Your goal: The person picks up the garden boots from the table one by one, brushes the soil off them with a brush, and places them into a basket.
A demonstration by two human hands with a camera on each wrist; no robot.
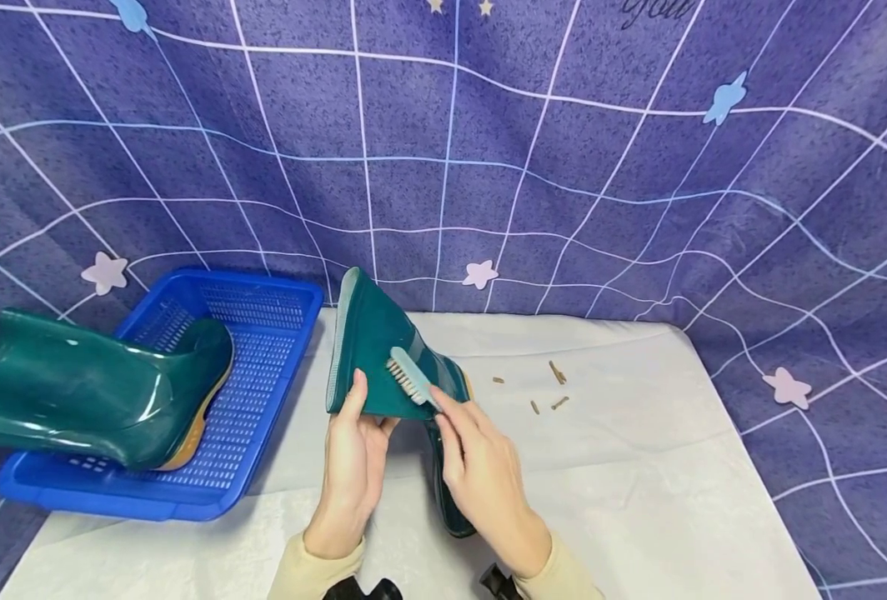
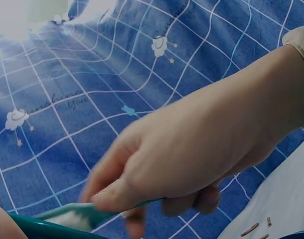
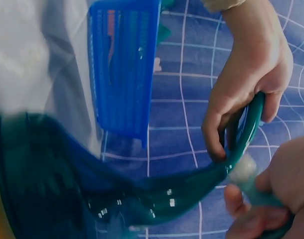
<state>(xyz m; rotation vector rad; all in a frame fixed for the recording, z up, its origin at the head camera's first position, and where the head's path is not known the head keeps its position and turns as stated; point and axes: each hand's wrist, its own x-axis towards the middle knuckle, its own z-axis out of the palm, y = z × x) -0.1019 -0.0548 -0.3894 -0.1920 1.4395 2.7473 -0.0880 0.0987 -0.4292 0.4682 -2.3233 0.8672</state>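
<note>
A dark green rubber boot (image 1: 383, 342) is held up over the white-covered table, its wide top opening toward the left. My left hand (image 1: 355, 467) grips the boot at its top edge, thumb on the outer face and the other fingers inside the opening, as the right wrist view shows. In my right hand (image 1: 484, 475) is a small pale teal brush (image 1: 411, 377), pinched by its handle. Its whitish bristles are right at the boot's shaft, near the top rim. The right wrist view shows the brush head (image 3: 242, 168) close by the rim.
On the left a blue plastic basket (image 1: 263, 400) bears a second green boot (image 1: 106, 392) with a tan sole, lying on its side. Several small brown bits (image 1: 558, 372) lie on the white cloth (image 1: 638, 467) to the right. A purple-blue gridded curtain (image 1: 443, 192) hangs behind the table.
</note>
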